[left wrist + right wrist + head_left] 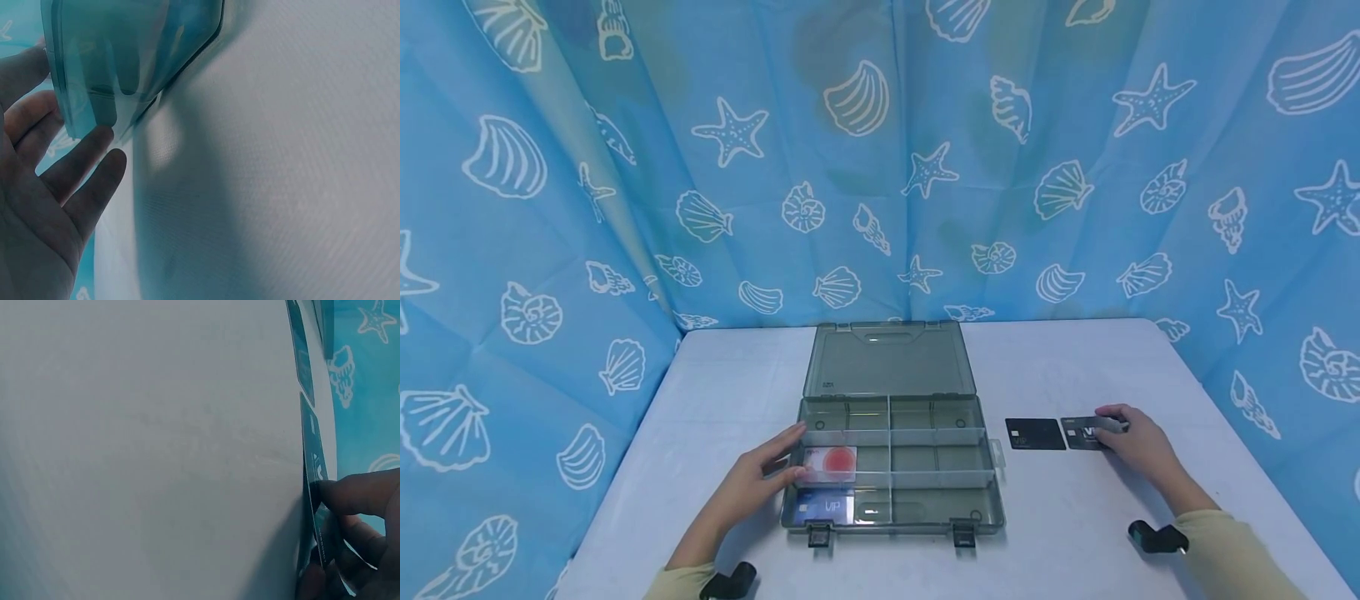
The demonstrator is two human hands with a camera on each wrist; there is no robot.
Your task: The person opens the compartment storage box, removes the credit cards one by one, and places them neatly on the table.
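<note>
A translucent grey-green divided box (940, 528) lies with its lid raised on the white table. My left hand (747, 492) rests at the box's left wall, fingers extended; the left wrist view has the hand (56, 181) against the box's side (100, 69). Inside, in the left column, a white card with a red circle (838, 463) lies in the middle row, and a blue VIP card (825, 506) in the front one. My right hand (1146, 450) pinches the right end of a dark grey card (1078, 432), also under the hand (362, 512) in the right wrist view.
A black card (1034, 434) lies flat between the box and the grey card, close beside the latter. The raised lid (891, 360) stands at the back of the box. Behind the table (730, 367) hangs a blue curtain with shells and starfish.
</note>
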